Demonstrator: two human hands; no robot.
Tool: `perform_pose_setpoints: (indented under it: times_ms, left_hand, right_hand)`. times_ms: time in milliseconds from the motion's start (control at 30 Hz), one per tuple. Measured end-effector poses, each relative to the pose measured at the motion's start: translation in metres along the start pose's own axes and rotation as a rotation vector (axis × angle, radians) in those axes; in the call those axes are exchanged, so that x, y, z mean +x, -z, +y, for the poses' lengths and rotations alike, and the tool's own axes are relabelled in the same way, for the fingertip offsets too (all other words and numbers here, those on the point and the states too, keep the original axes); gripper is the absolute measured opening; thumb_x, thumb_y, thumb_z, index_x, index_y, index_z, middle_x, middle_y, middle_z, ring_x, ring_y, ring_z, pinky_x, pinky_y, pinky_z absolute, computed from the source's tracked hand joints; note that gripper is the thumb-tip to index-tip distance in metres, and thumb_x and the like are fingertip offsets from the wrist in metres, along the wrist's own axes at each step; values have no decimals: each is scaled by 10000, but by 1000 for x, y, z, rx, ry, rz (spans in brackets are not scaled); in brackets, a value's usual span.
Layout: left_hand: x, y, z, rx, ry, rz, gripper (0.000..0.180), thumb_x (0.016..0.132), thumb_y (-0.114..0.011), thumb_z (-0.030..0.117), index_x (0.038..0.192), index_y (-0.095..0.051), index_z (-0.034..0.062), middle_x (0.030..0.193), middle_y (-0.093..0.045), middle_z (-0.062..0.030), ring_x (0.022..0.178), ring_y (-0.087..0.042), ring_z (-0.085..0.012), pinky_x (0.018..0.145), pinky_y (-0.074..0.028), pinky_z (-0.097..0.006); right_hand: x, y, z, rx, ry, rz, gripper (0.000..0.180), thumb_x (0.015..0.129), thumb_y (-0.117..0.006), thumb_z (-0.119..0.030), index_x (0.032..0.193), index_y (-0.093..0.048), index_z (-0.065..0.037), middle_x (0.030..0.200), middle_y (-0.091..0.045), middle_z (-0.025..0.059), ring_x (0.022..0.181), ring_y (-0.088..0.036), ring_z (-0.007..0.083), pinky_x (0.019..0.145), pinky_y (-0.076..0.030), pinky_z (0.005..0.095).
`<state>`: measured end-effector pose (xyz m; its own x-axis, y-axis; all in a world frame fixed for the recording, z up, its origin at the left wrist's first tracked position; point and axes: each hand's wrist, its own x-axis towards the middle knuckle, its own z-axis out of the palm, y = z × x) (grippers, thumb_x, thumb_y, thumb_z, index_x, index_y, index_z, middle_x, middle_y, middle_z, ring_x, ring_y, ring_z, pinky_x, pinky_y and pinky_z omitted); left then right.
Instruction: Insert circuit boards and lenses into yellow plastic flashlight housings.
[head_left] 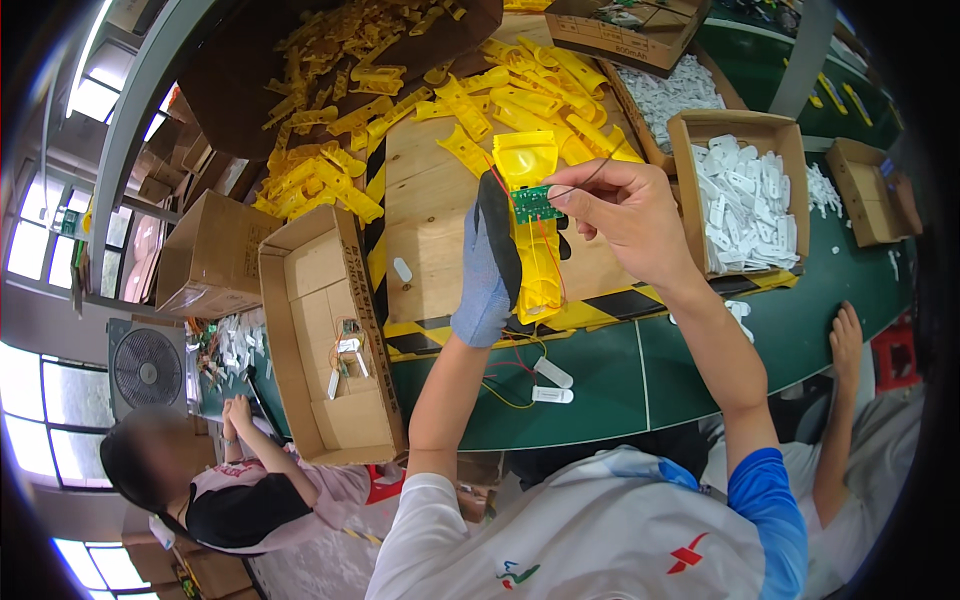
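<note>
Far left of the fingers, a seated person (225, 480) works at the bench (600, 385) beside a fan (147, 367). Next comes an open cardboard box (325, 340) holding a few small wired parts.

Left hand (490, 270): gloved in grey and black, its fingers closed around the side of a yellow plastic housing (535, 225), held upright above the wooden board (440, 220). Red wire runs along the housing and hangs below the glove.

Right hand (625, 215): bare, its fingers (562, 197) pinched together on a small green circuit board (533, 202), which sits against the housing's upper face. A thin dark wire arcs from the pinch over the knuckles.

Below the fingers, two small white plastic pieces (551, 383) and loose red and yellow wires lie on the green bench. Beyond the fingers, a heap of yellow plastic housings (400, 90) covers the board.

Right of the fingers, a cardboard box of white plastic parts (745, 200) stands near the right hand. Further right, another person's hand (846, 340) rests on the bench edge.
</note>
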<state>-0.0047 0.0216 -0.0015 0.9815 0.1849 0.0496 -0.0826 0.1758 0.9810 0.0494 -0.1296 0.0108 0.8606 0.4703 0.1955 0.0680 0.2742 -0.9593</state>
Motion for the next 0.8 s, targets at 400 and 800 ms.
perform_pose_setpoints:
  times_ms: [400, 800]
  left_hand:
    - [-3, 1, 2, -147, 59, -47, 633, 990, -328, 594, 1182, -524, 24, 824, -640, -125, 589, -639, -203, 521, -510, -303]
    - [-1, 5, 0, -204, 23, -195, 490, 1002, -390, 477, 1189, -525, 44, 889, -641, -130, 664, -636, -214, 585, -517, -299]
  right_hand:
    - [2, -2, 10, 10, 66, 52, 154, 861, -710, -69, 996, -734, 3, 870, -717, 41, 667, -542, 36, 568, -428, 194]
    - [1, -1, 12, -5, 158, 100, 180, 857, -722, -67, 1022, -727, 6, 891, -725, 57, 707, -591, 40, 585, -441, 184]
